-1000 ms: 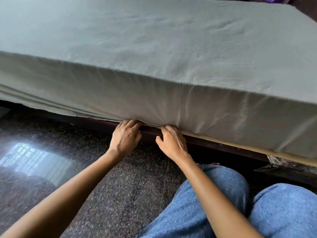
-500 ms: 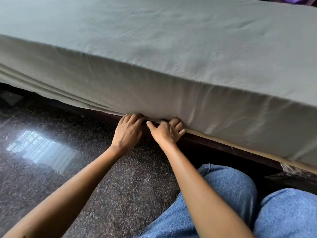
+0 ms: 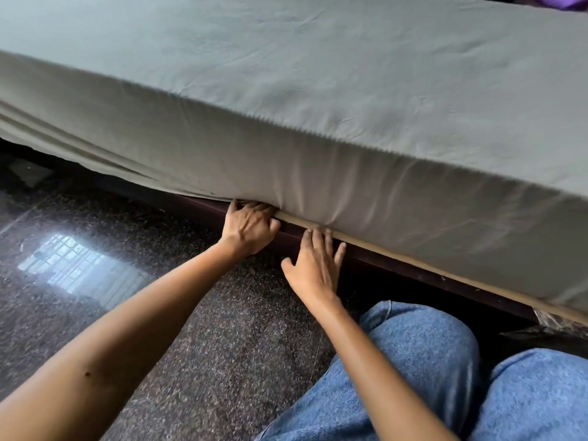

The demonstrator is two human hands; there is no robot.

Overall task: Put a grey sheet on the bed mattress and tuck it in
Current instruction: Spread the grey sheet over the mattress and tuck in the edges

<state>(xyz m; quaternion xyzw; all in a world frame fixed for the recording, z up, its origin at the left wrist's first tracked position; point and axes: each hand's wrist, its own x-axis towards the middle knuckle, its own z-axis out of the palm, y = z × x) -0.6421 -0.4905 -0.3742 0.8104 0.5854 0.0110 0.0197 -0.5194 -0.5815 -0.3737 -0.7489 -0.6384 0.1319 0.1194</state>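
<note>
The sheet [image 3: 318, 90] covers the bed's top and near side, tucked in to the right of the hands and hanging in loose folds to the left. The left hand [image 3: 249, 227] curls its fingers round the sheet's hem at the frame [image 3: 413, 275]. Just beside it, the right hand [image 3: 318, 265] lies flat with its fingers straight and spread.

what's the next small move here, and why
Probably slide the left hand a little to the left and tuck the next stretch of sheet in: to its right the sheet is already tucked and the frame shows, while to its left the sheet hangs loose over the frame.
</note>
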